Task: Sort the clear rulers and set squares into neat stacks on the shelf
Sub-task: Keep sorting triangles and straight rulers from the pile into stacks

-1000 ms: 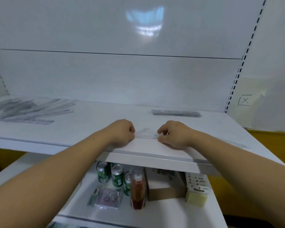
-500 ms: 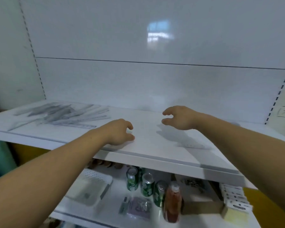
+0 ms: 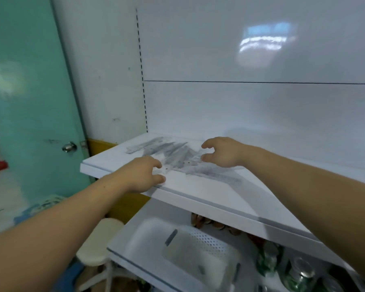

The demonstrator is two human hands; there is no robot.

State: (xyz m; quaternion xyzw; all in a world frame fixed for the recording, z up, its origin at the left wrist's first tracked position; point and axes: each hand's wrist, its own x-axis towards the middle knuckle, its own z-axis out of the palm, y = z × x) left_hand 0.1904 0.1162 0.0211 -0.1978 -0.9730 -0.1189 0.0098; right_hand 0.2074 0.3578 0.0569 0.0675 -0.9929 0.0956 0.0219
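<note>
A loose pile of clear rulers and set squares [image 3: 173, 157] lies spread on the left end of the white shelf [image 3: 209, 192]. My left hand [image 3: 143, 175] hovers at the shelf's front edge just left of the pile, fingers loosely curled, holding nothing. My right hand [image 3: 221, 151] hangs over the pile's right side, thumb and fingers spread in a wide claw, empty. I cannot tell whether either hand touches a ruler. The frame is blurred by motion.
Below, a lower shelf carries a white perforated basket [image 3: 190, 247] and green cans [image 3: 295, 270]. A cream stool [image 3: 99, 241] stands at the lower left. A green door [image 3: 30, 102] with a knob is further left. The shelf's white back panel rises behind the pile.
The view has swung left to the messy pile. Both hands left the set square at the shelf's middle and now reach over the pile, fingers opened.
</note>
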